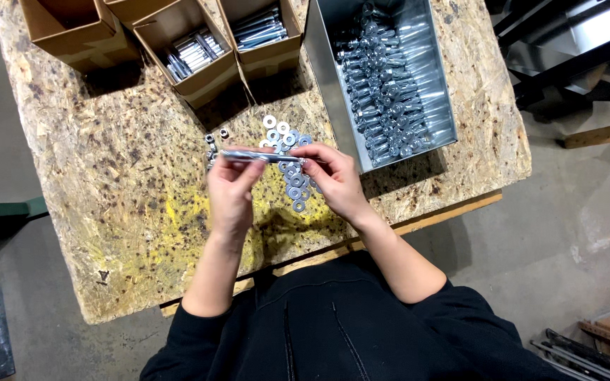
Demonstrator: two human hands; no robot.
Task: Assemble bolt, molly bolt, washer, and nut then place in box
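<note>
Overhead, head view: left hand (pixel 231 185) pinches a long silver metal anchor bolt (pixel 259 156) level above the chipboard surface (pixel 107 176); right hand (pixel 335 178) closes its fingertips on the bolt's right end. Both grips clenched on it. Best done keeping the bolt level and steady, I judge. Loose silver washers (pixel 287 159) lie just beneath; small nuts (pixel 214 141) left; grey metal bin (pixel 390 77) of bolts toward the far right corner.

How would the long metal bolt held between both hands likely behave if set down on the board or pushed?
The bolt looks like a straight, shiny steel rod, so probably rigid and heavy for its slimness. Its round shaft would likely roll on the chipboard table if nudged sideways. The smooth finish may be slippery; the left hand and right hand pinch opposite ends.
</note>
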